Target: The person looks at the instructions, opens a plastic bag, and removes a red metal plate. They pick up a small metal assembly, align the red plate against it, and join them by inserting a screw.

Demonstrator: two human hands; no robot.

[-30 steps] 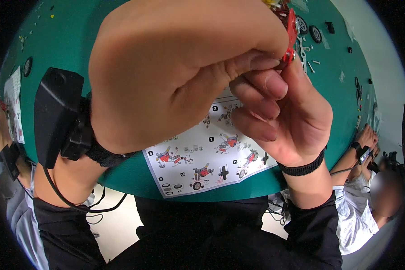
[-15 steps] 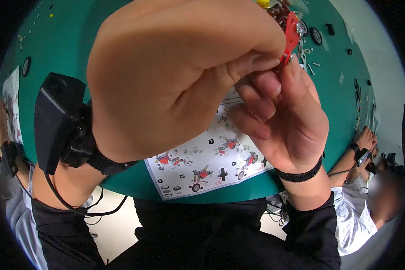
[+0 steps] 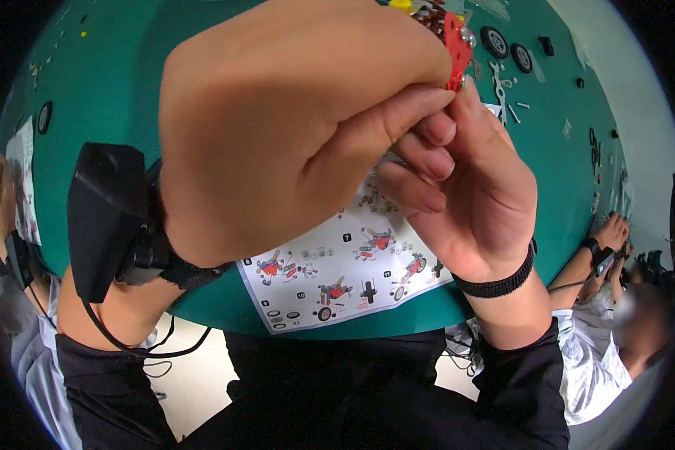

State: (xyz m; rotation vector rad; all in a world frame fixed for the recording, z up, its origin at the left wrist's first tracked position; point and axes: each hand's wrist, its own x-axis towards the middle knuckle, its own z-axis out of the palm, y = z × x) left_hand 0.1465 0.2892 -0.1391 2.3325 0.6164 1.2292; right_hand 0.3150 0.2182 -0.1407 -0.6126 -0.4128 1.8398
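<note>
Between my two hands is a partly built toy model with a red plate, silver screws and some yellow and dark parts; much of it is hidden. My left hand is closed on its red plate, the back of the hand covering the view. Close against it, my right hand has its thumb and fingertips pinched at the plate's lower end by a small screw. The other right fingers curl loosely. Under the hands lies a printed instruction sheet with pictures of the model's steps.
Two black wheels lie at the far right, beside a flat silver wrench and small pins. Another wheel rests at the left on the green table. Other people's hands are at the right edge and left edge.
Both hands and the model have shifted slightly left, showing more of the wheels and wrench. The grip on the model stays about the same.
</note>
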